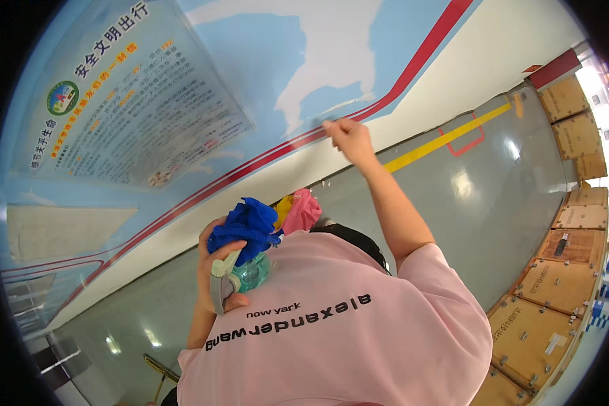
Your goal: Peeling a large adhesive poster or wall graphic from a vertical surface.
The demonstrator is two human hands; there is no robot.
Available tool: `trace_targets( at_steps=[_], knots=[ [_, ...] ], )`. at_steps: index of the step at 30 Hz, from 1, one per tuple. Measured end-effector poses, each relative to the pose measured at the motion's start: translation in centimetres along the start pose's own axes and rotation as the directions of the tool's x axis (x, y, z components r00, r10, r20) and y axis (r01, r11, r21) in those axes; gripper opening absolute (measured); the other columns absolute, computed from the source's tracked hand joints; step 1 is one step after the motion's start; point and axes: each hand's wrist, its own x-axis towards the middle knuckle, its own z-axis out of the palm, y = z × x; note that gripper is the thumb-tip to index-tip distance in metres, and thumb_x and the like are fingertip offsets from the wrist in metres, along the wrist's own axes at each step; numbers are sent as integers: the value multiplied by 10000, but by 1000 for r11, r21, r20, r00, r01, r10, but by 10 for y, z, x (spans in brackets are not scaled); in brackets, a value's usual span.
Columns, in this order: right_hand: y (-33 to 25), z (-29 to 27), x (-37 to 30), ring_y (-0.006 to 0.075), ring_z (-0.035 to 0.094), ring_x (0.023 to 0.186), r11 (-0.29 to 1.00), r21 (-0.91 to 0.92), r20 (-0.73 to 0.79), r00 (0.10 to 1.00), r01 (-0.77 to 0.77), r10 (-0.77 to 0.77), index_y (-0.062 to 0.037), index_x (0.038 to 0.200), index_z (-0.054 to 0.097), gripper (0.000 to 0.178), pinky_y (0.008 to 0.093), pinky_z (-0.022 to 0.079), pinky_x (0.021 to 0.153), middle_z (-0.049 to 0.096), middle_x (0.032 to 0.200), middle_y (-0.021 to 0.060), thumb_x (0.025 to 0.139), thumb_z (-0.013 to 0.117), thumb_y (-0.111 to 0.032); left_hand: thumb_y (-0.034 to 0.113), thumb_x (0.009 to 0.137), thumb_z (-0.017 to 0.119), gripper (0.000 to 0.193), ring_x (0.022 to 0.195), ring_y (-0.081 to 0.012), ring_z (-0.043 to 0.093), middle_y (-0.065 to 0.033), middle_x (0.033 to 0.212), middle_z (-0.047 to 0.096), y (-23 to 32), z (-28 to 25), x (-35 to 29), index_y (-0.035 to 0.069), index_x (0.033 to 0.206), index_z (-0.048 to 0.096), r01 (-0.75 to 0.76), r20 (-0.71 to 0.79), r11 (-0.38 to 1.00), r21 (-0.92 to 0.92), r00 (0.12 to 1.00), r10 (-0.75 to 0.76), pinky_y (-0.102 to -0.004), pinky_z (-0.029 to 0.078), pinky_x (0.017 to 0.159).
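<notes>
My left hand (207, 260), in front of my chest, is wrapped round a bundle. In it are a tilted spray bottle (252, 273) with a clear teal body and a grey-white spray head, and a crumpled blue cloth (245, 227). A yellow cloth (282, 211) and a pink cloth (303, 212) stick out beyond the blue one. My right hand (352, 142) is raised at the wall's red stripe (308, 139), its fingers curled in and the thumb side against the wall. Whatever those fingers may pinch is too small to make out.
The blue and white wall (250, 40) carries a large printed poster (142, 108) and a pale sheet (68, 230). Wooden crates (548, 284) line the right side. A yellow stripe (446, 139) marks the grey floor (480, 203). A long-handled tool (161, 369) lies at the lower left.
</notes>
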Motion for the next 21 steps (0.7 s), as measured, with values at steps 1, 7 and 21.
trace_targets(
  at_steps=[1, 7, 21],
  knots=[
    [2, -12, 9, 111, 501, 499, 993, 95, 26, 997, -70, 68, -32, 673, 608, 336, 253, 402, 479, 555, 563, 24, 843, 594, -321, 680, 530, 709, 801, 1203, -358, 394, -203, 1272, 363, -2, -2, 2, 53, 1025, 640, -12, 39, 1000, 16, 999, 12, -416, 281, 1009],
    [28, -32, 34, 81, 457, 495, 719, 619, 137, 945, -316, 297, -77, 796, 570, 292, 203, 367, 449, 530, 615, -12, 898, 514, -345, 684, 533, 700, 812, 1197, -361, 394, -216, 1284, 352, -1, 7, 3, 47, 1032, 633, -10, 32, 1000, 21, 999, 10, -416, 287, 1000],
    [42, 18, 49, 174, 619, 614, 657, 685, 310, 942, -315, 128, 8, 822, 618, 421, 262, 509, 590, 646, 733, 111, 895, 511, -393, 682, 516, 717, 826, 1211, -359, 386, -205, 1301, 335, -11, 10, -5, 44, 1035, 637, 195, -70, 980, 36, 979, -192, -420, 284, 1007]
  ],
)
